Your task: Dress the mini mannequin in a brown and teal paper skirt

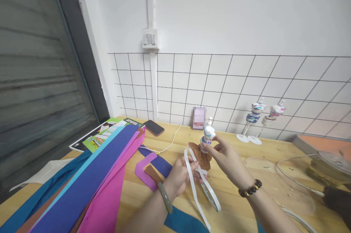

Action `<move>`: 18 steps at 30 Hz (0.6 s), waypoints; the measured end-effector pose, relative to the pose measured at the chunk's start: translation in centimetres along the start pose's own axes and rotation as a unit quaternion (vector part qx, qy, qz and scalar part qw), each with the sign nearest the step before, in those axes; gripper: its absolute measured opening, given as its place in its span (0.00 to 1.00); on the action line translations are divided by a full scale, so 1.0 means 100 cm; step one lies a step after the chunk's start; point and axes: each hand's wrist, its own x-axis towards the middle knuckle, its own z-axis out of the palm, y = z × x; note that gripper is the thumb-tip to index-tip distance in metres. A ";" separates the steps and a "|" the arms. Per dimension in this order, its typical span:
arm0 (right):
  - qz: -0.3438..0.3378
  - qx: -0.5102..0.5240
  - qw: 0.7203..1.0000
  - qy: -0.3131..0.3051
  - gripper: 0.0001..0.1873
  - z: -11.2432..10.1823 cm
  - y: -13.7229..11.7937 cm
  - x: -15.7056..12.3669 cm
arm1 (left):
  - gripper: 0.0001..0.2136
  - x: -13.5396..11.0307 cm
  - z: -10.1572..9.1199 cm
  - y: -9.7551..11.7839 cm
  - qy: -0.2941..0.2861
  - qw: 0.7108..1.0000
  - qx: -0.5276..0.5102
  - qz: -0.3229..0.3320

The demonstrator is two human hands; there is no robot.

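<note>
My right hand (226, 154) has its thumb and fingers closed around a small mannequin figure (209, 132), white with patches of blue and purple, held upright. Below the figure is a crumpled brown piece of material (202, 158), partly covered by my hands. A long white ribbon (217, 203) hangs in loops from my left hand (182, 172), whose fingers are closed on it. Whether those fingers also grip the brown piece or the figure's lower end is hidden. Beside my left wrist lie a bent magenta strip (142, 169) and a teal strip (186, 222).
Long coloured strips (90, 178) heap over the left side of the wooden table, near printed booklets (100, 134). A phone (154, 128) and white cable (172, 141) lie behind. Two similar figures on stands (253, 116) are back right, with a clear round tray (285, 185) nearer.
</note>
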 end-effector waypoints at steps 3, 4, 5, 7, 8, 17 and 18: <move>0.021 0.024 0.999 -0.005 0.15 -0.002 0.000 -0.003 | 0.12 0.000 -0.001 0.002 -0.008 1.000 -0.013 -0.010; 0.023 0.025 0.999 -0.002 0.15 -0.003 0.000 -0.004 | 0.12 0.000 -0.001 0.003 -0.010 1.000 -0.020 -0.014; 0.023 0.026 0.999 0.002 0.15 -0.004 0.000 -0.004 | 0.11 0.000 -0.002 0.004 -0.011 0.999 -0.028 -0.017; 0.023 0.029 0.999 0.009 0.15 -0.005 0.001 -0.005 | 0.11 0.000 -0.003 0.005 -0.007 0.999 -0.045 -0.020; 0.022 0.029 0.999 0.013 0.15 -0.005 0.001 -0.005 | 0.11 0.000 -0.003 0.005 -0.004 0.998 -0.053 -0.019; 0.028 0.012 0.998 0.047 0.20 0.001 0.006 -0.008 | 0.10 -0.001 -0.004 0.006 -0.010 0.997 -0.075 -0.009; 0.031 0.019 0.998 0.048 0.22 0.001 0.007 -0.009 | 0.10 -0.001 -0.004 0.006 -0.009 0.997 -0.077 -0.007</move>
